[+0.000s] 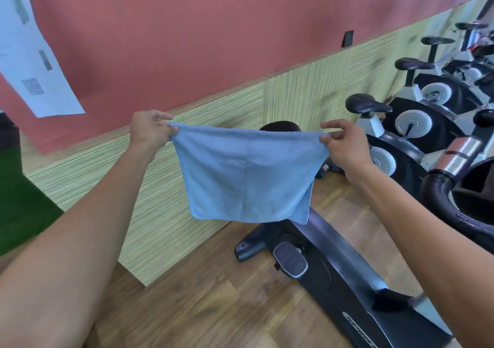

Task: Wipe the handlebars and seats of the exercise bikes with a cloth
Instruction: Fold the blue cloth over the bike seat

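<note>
Both forearms outstretched; left hand [151, 128] and right hand [343, 144] pinching top corners of blue cloth [247, 176]. Advice: fold into pad, then wipe nearest seat [280, 126].

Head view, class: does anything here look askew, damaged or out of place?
Nothing stands out. The blue cloth hangs spread between the left hand and right hand, each pinching a top corner. The bikes stand upright in a row.

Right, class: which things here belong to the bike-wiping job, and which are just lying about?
Job:
blue cloth, stretched between left hand and right hand
nearest bike's seat
handlebar
next bike's seat

Lying about:
paper sheet on the wall
black wall plate
</note>
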A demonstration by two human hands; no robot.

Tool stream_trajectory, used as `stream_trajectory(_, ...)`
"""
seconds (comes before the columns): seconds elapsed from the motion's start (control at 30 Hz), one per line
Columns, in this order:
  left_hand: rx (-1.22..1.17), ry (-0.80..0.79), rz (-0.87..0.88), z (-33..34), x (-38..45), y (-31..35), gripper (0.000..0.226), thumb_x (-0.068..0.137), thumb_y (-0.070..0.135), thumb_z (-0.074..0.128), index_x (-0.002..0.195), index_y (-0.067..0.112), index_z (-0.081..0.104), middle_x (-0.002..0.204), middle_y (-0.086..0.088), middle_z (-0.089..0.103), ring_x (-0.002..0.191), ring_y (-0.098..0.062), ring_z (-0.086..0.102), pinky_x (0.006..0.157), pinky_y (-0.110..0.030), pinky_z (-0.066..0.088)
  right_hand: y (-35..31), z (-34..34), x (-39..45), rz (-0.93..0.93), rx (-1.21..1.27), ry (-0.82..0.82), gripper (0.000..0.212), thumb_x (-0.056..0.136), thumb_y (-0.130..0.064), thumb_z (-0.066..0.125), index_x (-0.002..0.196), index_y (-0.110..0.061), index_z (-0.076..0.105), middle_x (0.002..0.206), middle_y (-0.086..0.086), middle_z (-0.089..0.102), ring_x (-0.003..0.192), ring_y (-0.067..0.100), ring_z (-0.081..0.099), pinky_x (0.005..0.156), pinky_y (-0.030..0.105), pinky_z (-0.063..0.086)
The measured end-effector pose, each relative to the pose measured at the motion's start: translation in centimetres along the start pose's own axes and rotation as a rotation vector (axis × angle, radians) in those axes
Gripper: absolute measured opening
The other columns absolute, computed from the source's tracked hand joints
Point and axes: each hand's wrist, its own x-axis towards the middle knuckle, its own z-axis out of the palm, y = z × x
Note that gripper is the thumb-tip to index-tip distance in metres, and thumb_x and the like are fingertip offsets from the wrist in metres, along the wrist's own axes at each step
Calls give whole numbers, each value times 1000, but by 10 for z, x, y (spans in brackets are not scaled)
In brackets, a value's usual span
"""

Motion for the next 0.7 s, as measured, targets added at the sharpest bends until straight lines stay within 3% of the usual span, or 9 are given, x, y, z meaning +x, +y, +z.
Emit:
stream_trajectory(0.13, -51, 9, -25, 0, -4, 0, 24, 85, -10, 74, 105, 3, 70, 98, -16, 67, 89, -27, 69, 77, -34, 61, -3, -1, 3, 53, 33, -69, 27, 97, 0, 59, 118, -16, 65, 89, 4, 69, 63, 17, 58, 55, 30, 48)
stream_trajectory(0.27, -58, -2, -32, 0, -8, 1, 27, 88, -12, 70, 113, -2, 70, 91, -9, 62, 78, -15, 65, 68, -23, 57, -4, -1, 6, 68, 38, -130, 50, 87, 15, 49, 126, -12, 63, 93, 6, 66, 72, 20, 62, 62, 38, 50)
stream_trajectory(0.4, -30, 19, -25, -2, -7, -6, 26, 87, -10, 71, 112, -2, 71, 86, -7, 65, 84, -21, 67, 84, -35, 60, -3, 1, 9, -4, -83, -95, 42, 90, 9, 57, 125, -13, 65, 90, 1, 66, 69, 15, 60, 53, 29, 49)
stream_trajectory(0.57, 28, 37, 14, -7, -11, -13, 22, 84, -10, 76, 101, 2, 75, 80, -7, 68, 83, -24, 69, 88, -39, 61, 1, 4, 9, -161, -336, -24, 30, 95, -1, 60, 123, -7, 68, 101, 6, 65, 87, 18, 60, 62, 10, 36)
stream_trajectory(0.7, -61, 40, -13, -8, -16, -12, 22, 82, -13, 76, 103, -3, 74, 84, -10, 68, 85, -26, 70, 84, -36, 61, 1, 6, 8, -133, -321, -42, 30, 99, -3, 52, 124, -13, 64, 100, 9, 66, 76, 17, 60, 58, 22, 41)
